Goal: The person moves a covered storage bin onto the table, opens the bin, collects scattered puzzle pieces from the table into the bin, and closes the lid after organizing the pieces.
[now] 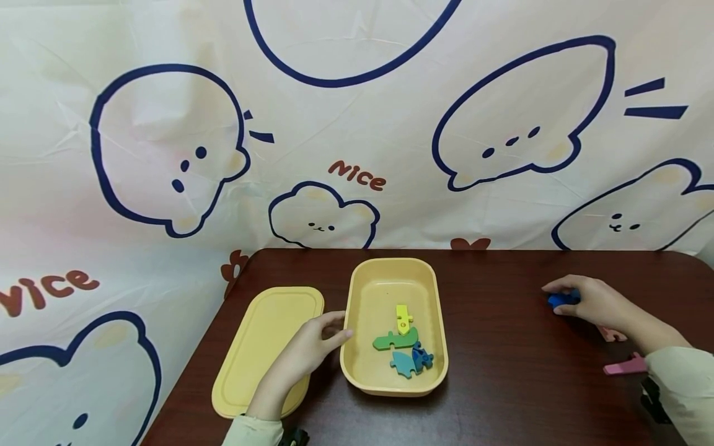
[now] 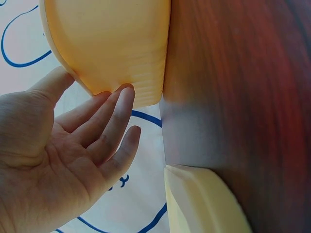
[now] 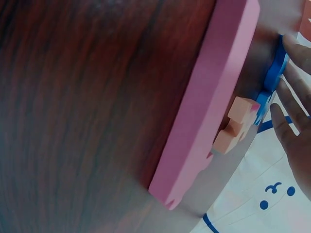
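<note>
My left hand (image 1: 312,344) touches the left wall of a yellow plastic box (image 1: 394,266), its fingers fairly straight against the outside and its thumb near the rim in the left wrist view. Inside the box lie a yellow puzzle piece (image 1: 402,319), a green one (image 1: 397,340), a light blue one (image 1: 403,363) and dark blue pieces (image 1: 422,357). Over on the right, my right hand (image 1: 599,301) pinches a blue puzzle piece (image 1: 558,300) at table level; fingers partly cover it. In the right wrist view the fingertips meet this blue piece (image 3: 276,65); the thumb is hidden there.
Left of the box lies a flat yellow lid (image 1: 262,334), partly under my left forearm. A peach puzzle piece (image 1: 612,334) and a long pink piece (image 1: 625,365) lie by my right wrist. Behind the brown table (image 1: 496,359) hangs a printed cloth (image 1: 407,136).
</note>
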The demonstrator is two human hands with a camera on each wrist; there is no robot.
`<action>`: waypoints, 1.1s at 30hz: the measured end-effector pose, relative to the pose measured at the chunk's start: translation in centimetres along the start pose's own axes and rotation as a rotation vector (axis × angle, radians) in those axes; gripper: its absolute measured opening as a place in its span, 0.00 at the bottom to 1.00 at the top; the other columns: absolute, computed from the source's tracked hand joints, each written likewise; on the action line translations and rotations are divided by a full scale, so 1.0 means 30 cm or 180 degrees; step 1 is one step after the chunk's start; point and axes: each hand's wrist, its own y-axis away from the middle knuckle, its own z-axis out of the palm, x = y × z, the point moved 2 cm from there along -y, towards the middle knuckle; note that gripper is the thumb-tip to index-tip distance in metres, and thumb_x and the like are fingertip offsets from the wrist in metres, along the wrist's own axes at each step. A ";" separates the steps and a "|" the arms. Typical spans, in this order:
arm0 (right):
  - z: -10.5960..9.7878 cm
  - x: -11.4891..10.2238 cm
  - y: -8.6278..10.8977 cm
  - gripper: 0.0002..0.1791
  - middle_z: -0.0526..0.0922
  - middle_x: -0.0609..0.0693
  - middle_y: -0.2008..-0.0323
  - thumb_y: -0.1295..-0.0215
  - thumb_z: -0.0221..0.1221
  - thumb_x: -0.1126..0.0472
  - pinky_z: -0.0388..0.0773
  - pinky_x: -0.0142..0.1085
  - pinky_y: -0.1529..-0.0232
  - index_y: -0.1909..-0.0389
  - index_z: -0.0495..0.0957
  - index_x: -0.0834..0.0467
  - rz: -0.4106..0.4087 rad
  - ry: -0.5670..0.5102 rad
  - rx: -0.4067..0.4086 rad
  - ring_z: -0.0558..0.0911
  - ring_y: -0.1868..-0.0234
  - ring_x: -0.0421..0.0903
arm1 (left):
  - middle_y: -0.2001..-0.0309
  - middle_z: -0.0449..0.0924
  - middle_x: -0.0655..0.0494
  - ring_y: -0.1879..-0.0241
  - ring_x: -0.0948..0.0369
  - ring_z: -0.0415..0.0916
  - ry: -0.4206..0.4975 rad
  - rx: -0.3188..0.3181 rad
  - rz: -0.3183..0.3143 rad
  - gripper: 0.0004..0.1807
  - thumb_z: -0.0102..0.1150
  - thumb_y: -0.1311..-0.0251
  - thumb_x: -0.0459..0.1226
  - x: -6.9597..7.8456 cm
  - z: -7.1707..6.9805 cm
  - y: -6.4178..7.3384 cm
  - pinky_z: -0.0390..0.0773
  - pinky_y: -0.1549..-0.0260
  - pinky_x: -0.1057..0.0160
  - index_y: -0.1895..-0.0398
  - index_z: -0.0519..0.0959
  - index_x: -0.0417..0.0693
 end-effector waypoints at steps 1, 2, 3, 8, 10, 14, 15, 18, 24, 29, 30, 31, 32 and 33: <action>0.001 -0.001 0.000 0.22 0.82 0.63 0.53 0.45 0.72 0.63 0.76 0.59 0.53 0.50 0.82 0.65 -0.0003 0.0010 0.0004 0.79 0.55 0.58 | 0.49 0.81 0.47 0.49 0.51 0.80 0.0004 0.0000 -0.0001 0.25 0.61 0.32 0.41 0.000 0.000 0.000 0.79 0.53 0.52 0.36 0.73 0.38; 0.001 -0.001 0.000 0.22 0.81 0.63 0.53 0.45 0.72 0.63 0.76 0.60 0.53 0.50 0.82 0.65 -0.0011 0.0002 -0.0004 0.79 0.55 0.58 | 0.49 0.81 0.47 0.49 0.51 0.80 0.0012 -0.0001 -0.0001 0.25 0.61 0.32 0.41 0.000 0.000 0.001 0.79 0.53 0.52 0.36 0.73 0.38; 0.001 -0.002 0.001 0.22 0.81 0.64 0.53 0.45 0.72 0.64 0.76 0.60 0.53 0.50 0.82 0.65 -0.0015 -0.0002 -0.0006 0.79 0.55 0.58 | 0.48 0.81 0.47 0.49 0.51 0.80 0.0019 -0.0002 0.0001 0.25 0.61 0.32 0.41 0.000 0.000 0.001 0.79 0.53 0.52 0.36 0.73 0.37; 0.003 -0.007 0.001 0.21 0.81 0.64 0.53 0.45 0.71 0.65 0.75 0.61 0.52 0.49 0.82 0.65 -0.0033 -0.0012 -0.0001 0.79 0.54 0.59 | 0.48 0.81 0.46 0.49 0.50 0.79 0.0031 -0.0010 0.0024 0.25 0.60 0.31 0.40 0.000 0.001 0.000 0.79 0.53 0.52 0.36 0.73 0.37; 0.003 -0.010 0.000 0.21 0.81 0.64 0.53 0.44 0.71 0.65 0.75 0.61 0.52 0.49 0.82 0.65 -0.0048 -0.0014 0.0007 0.79 0.54 0.60 | 0.48 0.81 0.46 0.49 0.50 0.79 0.0027 -0.0009 0.0027 0.25 0.60 0.31 0.40 -0.001 0.001 -0.001 0.79 0.53 0.52 0.36 0.73 0.37; 0.004 -0.014 -0.001 0.20 0.82 0.63 0.52 0.43 0.70 0.65 0.75 0.61 0.51 0.49 0.82 0.64 -0.0076 0.0001 0.0030 0.79 0.53 0.60 | 0.48 0.81 0.45 0.49 0.50 0.79 0.0020 -0.0006 0.0023 0.25 0.60 0.31 0.40 -0.001 0.000 -0.001 0.79 0.52 0.52 0.36 0.73 0.37; 0.004 -0.014 -0.001 0.20 0.82 0.63 0.53 0.43 0.70 0.65 0.75 0.61 0.51 0.49 0.82 0.64 -0.0080 0.0000 0.0031 0.79 0.53 0.60 | 0.48 0.81 0.46 0.49 0.50 0.79 0.0014 -0.0005 0.0022 0.25 0.60 0.31 0.40 -0.001 0.000 -0.001 0.79 0.52 0.52 0.36 0.73 0.37; 0.007 -0.011 0.000 0.19 0.82 0.63 0.53 0.43 0.70 0.65 0.75 0.61 0.51 0.49 0.82 0.64 -0.0076 0.0012 0.0044 0.79 0.53 0.60 | 0.49 0.81 0.46 0.49 0.51 0.80 0.0018 -0.0011 0.0013 0.25 0.60 0.31 0.40 0.000 0.000 0.000 0.79 0.53 0.52 0.36 0.74 0.37; 0.009 -0.007 0.010 0.19 0.82 0.63 0.53 0.43 0.70 0.66 0.76 0.61 0.53 0.50 0.83 0.64 -0.0103 0.0036 0.0062 0.79 0.54 0.60 | 0.49 0.81 0.47 0.49 0.51 0.79 0.0036 -0.0030 -0.0002 0.25 0.60 0.31 0.40 0.001 0.002 -0.001 0.79 0.53 0.53 0.36 0.73 0.37; 0.008 -0.013 0.011 0.19 0.82 0.62 0.54 0.44 0.71 0.65 0.76 0.60 0.53 0.51 0.83 0.64 -0.0138 0.0058 0.0089 0.80 0.55 0.58 | 0.49 0.81 0.46 0.49 0.51 0.80 0.0012 -0.0015 0.0009 0.24 0.60 0.31 0.40 0.001 0.000 -0.004 0.79 0.52 0.52 0.36 0.74 0.37; 0.008 -0.014 0.010 0.19 0.82 0.61 0.54 0.44 0.71 0.65 0.76 0.59 0.53 0.51 0.83 0.64 -0.0148 0.0054 0.0094 0.80 0.55 0.58 | 0.49 0.81 0.47 0.49 0.51 0.80 0.0013 -0.0012 0.0015 0.24 0.60 0.31 0.40 0.001 -0.001 -0.004 0.79 0.53 0.52 0.36 0.74 0.37; 0.007 -0.015 0.010 0.19 0.83 0.61 0.54 0.44 0.71 0.65 0.77 0.58 0.54 0.51 0.83 0.64 -0.0163 0.0065 0.0100 0.80 0.55 0.57 | 0.49 0.81 0.46 0.49 0.51 0.80 0.0017 -0.0011 0.0020 0.24 0.60 0.31 0.40 0.000 -0.001 -0.004 0.79 0.53 0.52 0.36 0.74 0.37; 0.007 -0.017 0.010 0.19 0.83 0.60 0.54 0.44 0.71 0.65 0.77 0.58 0.53 0.51 0.83 0.63 -0.0166 0.0068 0.0110 0.80 0.55 0.56 | 0.49 0.81 0.46 0.50 0.51 0.80 0.0018 -0.0010 0.0022 0.24 0.60 0.31 0.40 0.000 -0.001 -0.005 0.79 0.53 0.52 0.36 0.74 0.37; 0.006 -0.018 0.011 0.19 0.83 0.60 0.54 0.44 0.71 0.65 0.77 0.57 0.53 0.51 0.83 0.63 -0.0170 0.0078 0.0113 0.80 0.55 0.55 | 0.49 0.81 0.46 0.50 0.51 0.80 0.0018 -0.0011 0.0021 0.24 0.60 0.31 0.40 0.000 -0.001 -0.004 0.79 0.53 0.53 0.36 0.74 0.37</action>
